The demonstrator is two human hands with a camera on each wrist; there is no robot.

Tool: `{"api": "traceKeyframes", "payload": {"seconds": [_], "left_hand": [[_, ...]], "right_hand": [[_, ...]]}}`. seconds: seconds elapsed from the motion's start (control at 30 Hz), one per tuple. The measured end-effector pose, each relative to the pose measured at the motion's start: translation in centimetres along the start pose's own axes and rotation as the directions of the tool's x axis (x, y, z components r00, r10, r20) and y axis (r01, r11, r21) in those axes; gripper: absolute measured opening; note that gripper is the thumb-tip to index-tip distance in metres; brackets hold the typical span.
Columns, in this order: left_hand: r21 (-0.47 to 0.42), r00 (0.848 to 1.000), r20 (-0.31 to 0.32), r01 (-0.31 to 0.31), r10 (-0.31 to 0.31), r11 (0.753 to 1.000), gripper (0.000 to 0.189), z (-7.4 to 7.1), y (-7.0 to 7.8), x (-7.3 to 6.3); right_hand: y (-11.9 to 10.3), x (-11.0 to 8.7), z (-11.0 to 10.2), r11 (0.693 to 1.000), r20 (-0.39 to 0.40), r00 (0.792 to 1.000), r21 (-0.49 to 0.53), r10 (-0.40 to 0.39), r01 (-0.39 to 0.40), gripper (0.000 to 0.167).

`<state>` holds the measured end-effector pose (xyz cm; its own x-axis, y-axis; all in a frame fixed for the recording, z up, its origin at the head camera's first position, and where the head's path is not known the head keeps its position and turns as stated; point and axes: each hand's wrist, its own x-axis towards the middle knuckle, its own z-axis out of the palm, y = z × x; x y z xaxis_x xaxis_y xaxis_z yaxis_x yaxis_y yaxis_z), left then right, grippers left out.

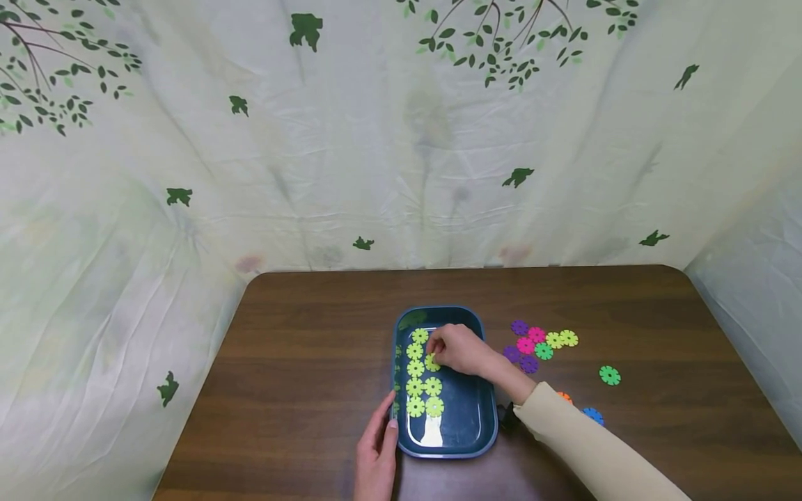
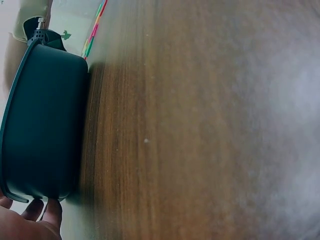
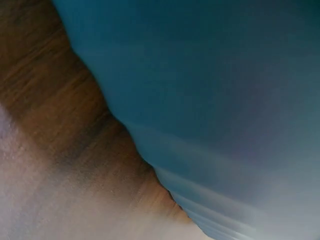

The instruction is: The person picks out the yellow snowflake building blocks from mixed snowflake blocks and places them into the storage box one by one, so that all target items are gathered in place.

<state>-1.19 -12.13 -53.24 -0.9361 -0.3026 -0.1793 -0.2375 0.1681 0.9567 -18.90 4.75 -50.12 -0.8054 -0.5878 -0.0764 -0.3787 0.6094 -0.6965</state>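
A dark blue tray [image 1: 464,431] stands on the table, several yellow-green flower-shaped discs [image 1: 415,386] lying in it in two columns at its left side. Over the tray, my right hand [image 1: 460,349] has its fingers bent down and pinches a yellow-green disc [image 1: 432,362] at the top of the shorter column. My left hand [image 1: 377,449] rests against the tray's left wall near the front corner, fingers fairly straight. In the left wrist view its fingertips [image 2: 51,212] touch the tray wall [image 2: 45,120]. The right wrist view shows only the tray's blurred outer side [image 3: 165,100].
Right of the tray lies a cluster of purple, pink, green and yellow discs [image 1: 525,345]. A lone green disc [image 1: 610,376] is farther right. An orange disc [image 1: 564,397] and a blue disc [image 1: 592,415] are partly behind the right sleeve [image 1: 595,445]. A leaf-printed cloth [image 1: 376,174] hangs behind the table.
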Motion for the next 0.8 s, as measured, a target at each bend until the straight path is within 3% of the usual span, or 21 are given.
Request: {"api": "traceKeyframes", "payload": {"seconds": [0.8], "left_hand": [[0.026, 1.0, -0.023, -0.006, 0.007, 1.0, 0.04, 0.14, -0.05, -0.1]], "right_hand": [[0.24, 0.06, 0.47, 0.995, 0.035, 0.996, -0.04, -0.085, 0.087, 0.007]]}}
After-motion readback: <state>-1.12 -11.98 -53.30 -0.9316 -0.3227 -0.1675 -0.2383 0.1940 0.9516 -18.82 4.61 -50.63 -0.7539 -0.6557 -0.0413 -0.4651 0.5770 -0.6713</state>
